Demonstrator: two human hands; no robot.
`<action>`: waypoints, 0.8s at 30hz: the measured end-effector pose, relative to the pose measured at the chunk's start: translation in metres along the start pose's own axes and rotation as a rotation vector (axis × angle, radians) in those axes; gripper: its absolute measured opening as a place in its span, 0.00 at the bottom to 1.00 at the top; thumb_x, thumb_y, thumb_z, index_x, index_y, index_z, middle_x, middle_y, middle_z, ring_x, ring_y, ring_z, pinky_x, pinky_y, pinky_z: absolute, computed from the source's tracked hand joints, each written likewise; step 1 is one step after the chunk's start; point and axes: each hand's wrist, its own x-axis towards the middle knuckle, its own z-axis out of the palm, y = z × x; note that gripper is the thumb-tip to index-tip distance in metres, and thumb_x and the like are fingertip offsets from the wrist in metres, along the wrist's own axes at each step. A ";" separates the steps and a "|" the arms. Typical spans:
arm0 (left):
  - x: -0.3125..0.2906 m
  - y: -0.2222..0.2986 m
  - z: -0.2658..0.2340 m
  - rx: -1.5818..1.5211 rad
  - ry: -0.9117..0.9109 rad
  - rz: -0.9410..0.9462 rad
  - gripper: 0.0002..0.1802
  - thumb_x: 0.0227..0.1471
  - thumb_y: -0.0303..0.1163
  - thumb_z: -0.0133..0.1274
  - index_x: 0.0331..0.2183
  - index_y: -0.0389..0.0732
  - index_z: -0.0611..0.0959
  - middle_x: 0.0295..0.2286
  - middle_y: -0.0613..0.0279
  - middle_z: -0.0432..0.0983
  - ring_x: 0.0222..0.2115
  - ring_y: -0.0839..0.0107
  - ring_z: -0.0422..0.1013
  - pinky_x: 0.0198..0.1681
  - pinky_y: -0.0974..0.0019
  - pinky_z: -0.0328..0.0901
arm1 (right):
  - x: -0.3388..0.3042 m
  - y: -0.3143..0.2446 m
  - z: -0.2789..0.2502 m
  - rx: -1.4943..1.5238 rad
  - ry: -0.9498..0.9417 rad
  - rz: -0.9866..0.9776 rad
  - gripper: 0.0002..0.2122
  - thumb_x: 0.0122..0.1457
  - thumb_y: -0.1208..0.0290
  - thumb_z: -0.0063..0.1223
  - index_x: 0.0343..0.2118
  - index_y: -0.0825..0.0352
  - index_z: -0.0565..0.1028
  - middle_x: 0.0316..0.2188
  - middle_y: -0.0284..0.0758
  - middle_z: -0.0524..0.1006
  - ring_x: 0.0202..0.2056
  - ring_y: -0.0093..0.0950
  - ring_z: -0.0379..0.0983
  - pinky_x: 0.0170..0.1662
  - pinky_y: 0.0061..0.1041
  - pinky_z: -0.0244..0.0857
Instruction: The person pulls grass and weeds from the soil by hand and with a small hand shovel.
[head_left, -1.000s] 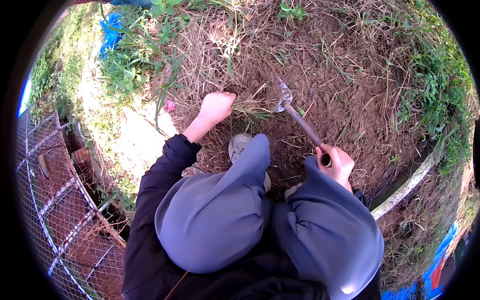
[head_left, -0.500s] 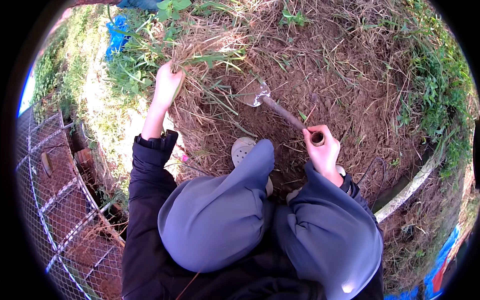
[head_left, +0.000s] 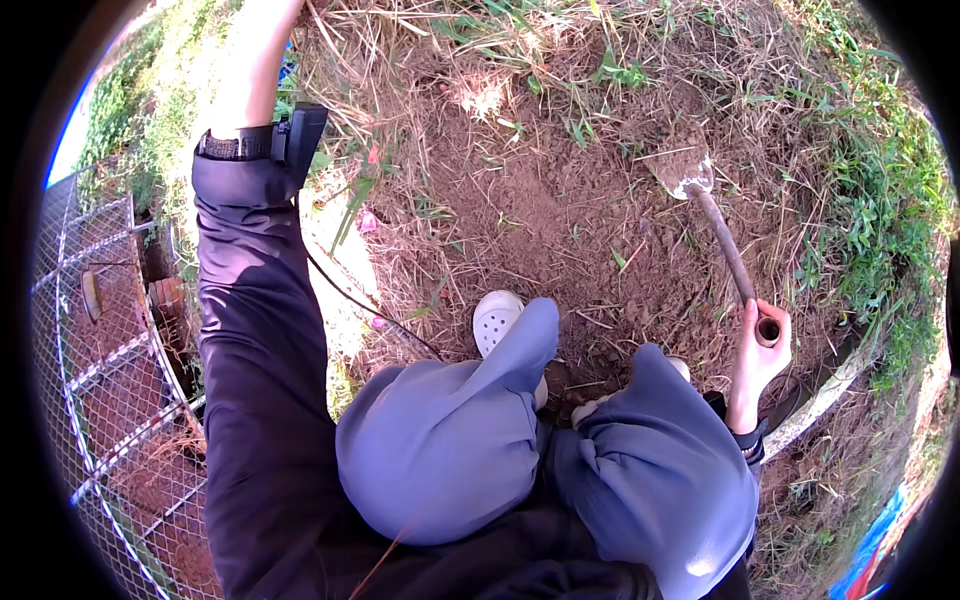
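Right hand: the right hand [head_left: 757, 352], raised beside the right knee, has its grip closed around the butt end of a hand hoe [head_left: 722, 240], wrist bent upward.
Left arm: stretched far forward in a dark sleeve [head_left: 250, 300]; the hand runs out of the picture's top edge, so its grip cannot be told.
Hoe: over bare soil [head_left: 540, 210] at right; its long axis runs from the hand up and slightly left, blade [head_left: 683, 172] pointing away from the squatting person.
Footing: a white clog [head_left: 496, 320] beside the left knee.
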 end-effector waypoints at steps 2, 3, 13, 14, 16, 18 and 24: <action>0.009 0.012 0.024 -0.018 0.019 0.030 0.20 0.42 0.27 0.53 0.42 0.38 0.74 0.40 0.48 0.70 0.39 0.59 0.67 0.42 0.60 0.61 | -0.001 -0.004 -0.003 -0.034 0.040 -0.046 0.06 0.52 0.72 0.58 0.28 0.68 0.75 0.17 0.24 0.69 0.19 0.10 0.59 0.22 0.10 0.52; 0.010 0.016 0.038 -0.015 0.013 0.048 0.21 0.41 0.27 0.53 0.42 0.38 0.73 0.41 0.48 0.69 0.40 0.58 0.66 0.43 0.59 0.61 | -0.001 -0.008 -0.007 -0.049 0.016 -0.028 0.06 0.52 0.72 0.59 0.28 0.68 0.75 0.17 0.25 0.71 0.19 0.11 0.60 0.23 0.10 0.54; -0.132 0.047 0.227 0.280 -0.588 0.717 0.49 0.36 0.39 0.63 0.58 0.51 0.55 0.54 0.59 0.57 0.43 0.58 0.65 0.48 0.58 0.59 | 0.003 -0.008 0.082 -0.093 -0.035 -0.077 0.07 0.49 0.67 0.60 0.27 0.62 0.73 0.14 0.31 0.72 0.15 0.21 0.68 0.21 0.19 0.62; -0.142 0.052 0.231 0.324 -0.657 0.679 0.53 0.35 0.43 0.64 0.59 0.51 0.53 0.55 0.58 0.55 0.44 0.58 0.64 0.48 0.59 0.58 | 0.006 -0.010 0.094 -0.064 -0.016 -0.027 0.08 0.49 0.66 0.60 0.27 0.62 0.73 0.14 0.31 0.72 0.15 0.22 0.69 0.21 0.20 0.62; -0.150 0.058 0.233 0.429 -0.756 0.703 0.58 0.32 0.46 0.66 0.59 0.48 0.49 0.56 0.55 0.52 0.42 0.59 0.66 0.48 0.60 0.59 | 0.011 -0.016 0.102 -0.077 -0.033 0.012 0.08 0.50 0.65 0.59 0.28 0.61 0.73 0.14 0.30 0.72 0.16 0.22 0.69 0.21 0.20 0.62; -0.148 0.059 0.230 0.520 -0.839 0.750 0.59 0.31 0.46 0.66 0.59 0.47 0.49 0.56 0.54 0.52 0.41 0.60 0.67 0.47 0.61 0.60 | 0.011 -0.012 0.092 -0.100 -0.038 -0.017 0.08 0.50 0.65 0.59 0.28 0.61 0.73 0.14 0.30 0.72 0.16 0.22 0.69 0.21 0.20 0.62; -0.148 0.031 0.233 0.461 -0.699 0.726 0.21 0.37 0.33 0.59 0.37 0.41 0.72 0.36 0.59 0.66 0.27 0.65 0.71 0.35 0.64 0.63 | -0.010 0.010 0.036 -0.137 -0.118 -0.129 0.07 0.47 0.71 0.61 0.28 0.63 0.74 0.14 0.31 0.72 0.16 0.20 0.69 0.20 0.17 0.62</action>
